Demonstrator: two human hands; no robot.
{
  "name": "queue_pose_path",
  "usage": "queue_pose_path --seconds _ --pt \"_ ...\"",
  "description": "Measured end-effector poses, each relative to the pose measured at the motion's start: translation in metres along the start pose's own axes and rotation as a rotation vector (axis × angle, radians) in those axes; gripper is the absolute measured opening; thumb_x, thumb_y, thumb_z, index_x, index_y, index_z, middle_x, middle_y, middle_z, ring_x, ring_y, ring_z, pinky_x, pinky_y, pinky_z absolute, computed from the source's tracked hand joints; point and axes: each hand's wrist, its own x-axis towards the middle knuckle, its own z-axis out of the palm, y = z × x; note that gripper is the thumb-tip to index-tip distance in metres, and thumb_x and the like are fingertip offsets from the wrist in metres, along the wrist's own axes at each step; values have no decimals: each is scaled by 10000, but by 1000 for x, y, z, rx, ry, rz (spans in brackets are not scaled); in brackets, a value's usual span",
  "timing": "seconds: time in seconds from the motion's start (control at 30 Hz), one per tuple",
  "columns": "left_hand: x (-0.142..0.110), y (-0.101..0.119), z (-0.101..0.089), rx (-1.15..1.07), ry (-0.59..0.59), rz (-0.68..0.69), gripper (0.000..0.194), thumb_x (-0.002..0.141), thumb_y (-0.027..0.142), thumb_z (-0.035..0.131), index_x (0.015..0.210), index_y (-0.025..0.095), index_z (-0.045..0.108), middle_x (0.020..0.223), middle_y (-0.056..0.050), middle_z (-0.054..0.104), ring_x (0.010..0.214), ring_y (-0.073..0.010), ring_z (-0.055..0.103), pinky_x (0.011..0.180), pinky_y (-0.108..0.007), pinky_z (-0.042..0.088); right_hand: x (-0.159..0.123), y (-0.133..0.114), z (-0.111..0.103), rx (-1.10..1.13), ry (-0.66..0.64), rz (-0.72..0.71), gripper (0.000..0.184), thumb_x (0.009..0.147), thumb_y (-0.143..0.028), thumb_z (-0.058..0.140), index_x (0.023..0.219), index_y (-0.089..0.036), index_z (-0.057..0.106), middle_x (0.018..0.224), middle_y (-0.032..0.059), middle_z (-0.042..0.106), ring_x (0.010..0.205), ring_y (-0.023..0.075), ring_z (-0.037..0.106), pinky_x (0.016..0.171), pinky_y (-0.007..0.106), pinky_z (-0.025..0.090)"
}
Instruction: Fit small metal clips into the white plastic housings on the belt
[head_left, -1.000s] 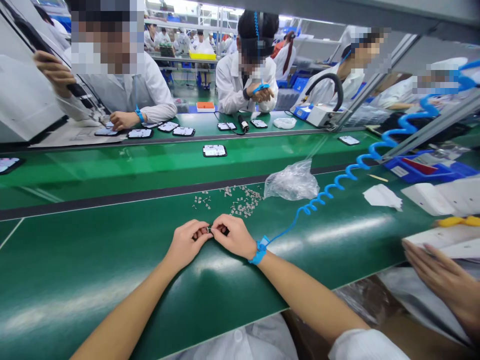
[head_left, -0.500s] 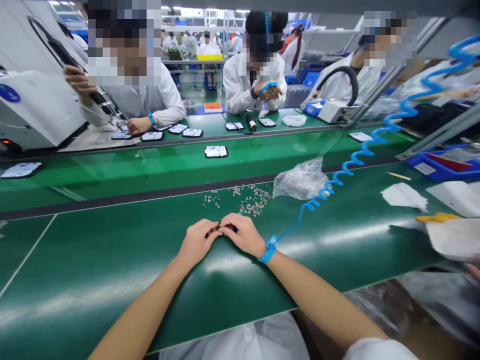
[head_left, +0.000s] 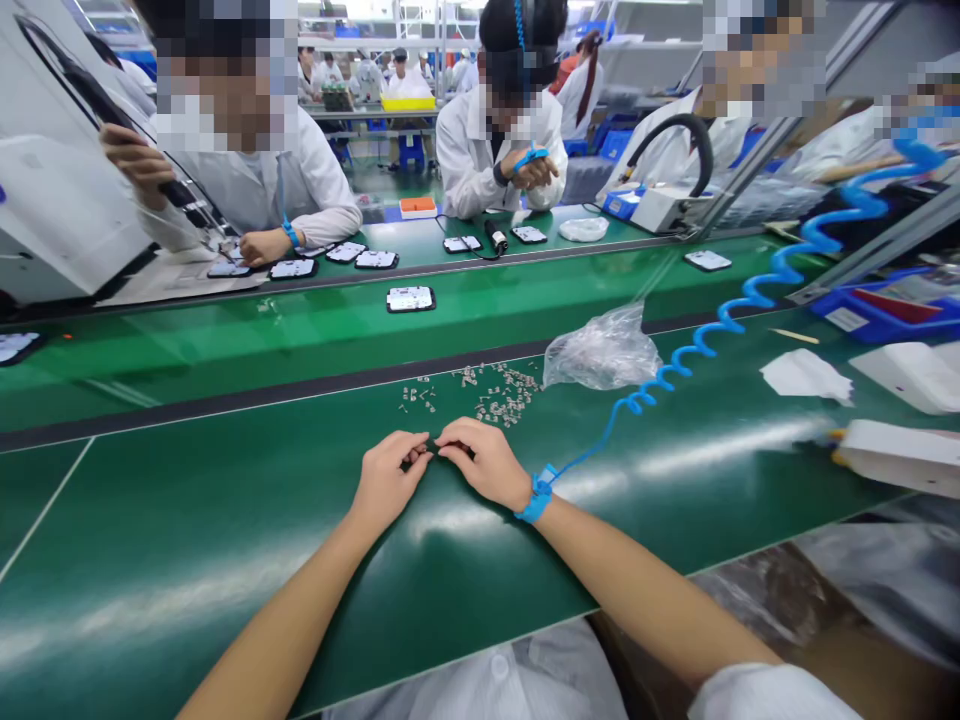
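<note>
Both of my hands are close together over the green bench, fingertips a small gap apart. The fingers of my left hand are curled in a pinch, and a tiny dark piece seems to show at the tips, too small to name. My right hand is also pinched, thumb against fingers; whatever it holds is hidden. A blue wrist strap circles my right wrist. Just beyond my hands lies a scatter of small metal parts, with a smaller group of the same parts to its left.
A clear plastic bag lies right of the parts. The coiled blue cord runs from my strap to the upper right. Across the bench a conveyor carries a flat white-and-black unit. Co-workers sit opposite; a blue bin stands at right.
My fingertips have drawn slightly apart, where before they met. The unit on the conveyor has shifted left. At right, a white object near the bench edge has moved.
</note>
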Motion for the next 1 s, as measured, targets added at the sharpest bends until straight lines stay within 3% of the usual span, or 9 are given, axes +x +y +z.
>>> queue_pose_path --seconds 0.17,0.37,0.67,0.8,0.9,1.0 --pt "1 0 -2 -26 -9 -45 162 892 189 693 1049 183 734 843 -8 735 689 -105 654 692 -230 564 1 -1 0 -9 12 17 83 957 -157 653 942 -210 715 931 44 720 861 178 673 815 310 555" --pt "0 -1 -1 -28 5 23 126 878 244 750 988 184 735 794 17 722 662 -93 648 653 -209 534 1 -2 -2 -5 12 53 103 942 -143 672 860 -202 691 856 15 695 788 150 638 748 272 515" --pt "0 2 -1 42 -52 98 49 907 210 709 861 192 710 758 22 681 679 -96 627 641 -216 477 -1 -7 -1 -40 11 72 65 908 -174 624 851 -203 615 760 -12 611 670 126 565 631 252 448" --pt "1 3 -1 50 -49 111 42 915 190 693 874 188 704 773 20 684 695 -95 631 666 -213 481 2 -8 -2 -45 29 26 95 969 -191 584 998 -196 675 849 20 670 743 139 613 688 259 495" --pt "2 3 -2 77 -23 122 57 925 171 671 886 185 711 793 14 698 715 -96 641 686 -210 487 3 -8 -5 -38 18 -13 112 1002 -194 581 985 -191 691 912 40 705 827 154 646 764 274 514" --pt "2 0 -7 122 19 118 91 927 162 657 855 180 711 797 9 705 724 -95 645 691 -208 488 5 -7 -6 -3 14 2 142 1006 -160 560 930 -190 675 832 12 681 700 125 623 728 260 511"
